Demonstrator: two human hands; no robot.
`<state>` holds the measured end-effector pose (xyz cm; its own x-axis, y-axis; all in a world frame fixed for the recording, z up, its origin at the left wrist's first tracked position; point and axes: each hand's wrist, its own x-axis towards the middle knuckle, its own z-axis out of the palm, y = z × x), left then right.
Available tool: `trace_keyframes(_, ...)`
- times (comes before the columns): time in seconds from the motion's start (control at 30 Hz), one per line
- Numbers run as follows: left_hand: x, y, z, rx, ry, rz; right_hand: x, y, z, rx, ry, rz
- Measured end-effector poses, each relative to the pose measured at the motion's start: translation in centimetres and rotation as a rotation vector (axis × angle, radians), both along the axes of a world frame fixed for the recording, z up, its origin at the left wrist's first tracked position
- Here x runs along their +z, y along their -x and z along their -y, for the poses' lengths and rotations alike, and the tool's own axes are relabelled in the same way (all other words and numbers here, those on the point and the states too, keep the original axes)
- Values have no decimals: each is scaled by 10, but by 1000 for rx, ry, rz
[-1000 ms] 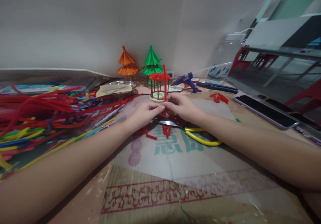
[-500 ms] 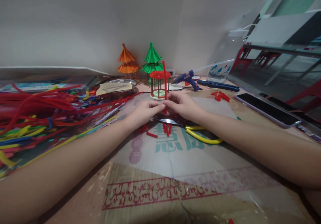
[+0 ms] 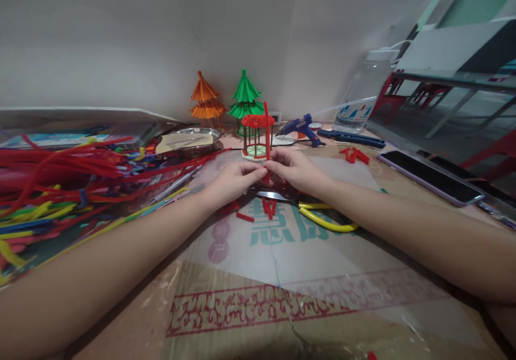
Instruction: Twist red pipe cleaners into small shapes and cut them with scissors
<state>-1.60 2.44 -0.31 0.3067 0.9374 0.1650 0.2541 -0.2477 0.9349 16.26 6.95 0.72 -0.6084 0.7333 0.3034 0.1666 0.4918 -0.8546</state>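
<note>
A red pipe cleaner [image 3: 266, 134] stands nearly upright between my hands, pinched near its lower end. My left hand [image 3: 242, 178] is closed on it with thumb and fingers from the left. From the right, my right hand [image 3: 288, 167] pinches it a little higher. Just behind stands a small round pavilion frame [image 3: 258, 121] with a red ring top, brown posts and a pale green base. Below my hands lie scissors with yellow handles [image 3: 328, 221], their blades partly hidden. Short cut red pieces [image 3: 269, 208] are scattered on the sheet near the blades.
An orange pavilion [image 3: 205, 102] and a green pavilion [image 3: 244, 99] stand by the wall. Bundled coloured pipe cleaners [image 3: 60, 172] fill the left. A metal dish [image 3: 197, 137], blue glue gun [image 3: 302, 128], pliers-like blue tool [image 3: 351, 137], phone [image 3: 429, 176] and clear bottle [image 3: 363, 88] surround the work sheet.
Almost nothing differs. The view has shifted very slightly, and both hands keep their pinch on the upright red pipe cleaner.
</note>
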Motion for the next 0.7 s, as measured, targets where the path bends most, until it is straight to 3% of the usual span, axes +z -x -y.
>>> trace_keyframes(0.37,2,-3,1,-17,26,34,0,0,-1,-57,-90,39)
trace_keyframes(0.7,1,-2,0,-15,23,16,1,-1,2,-51,-71,48)
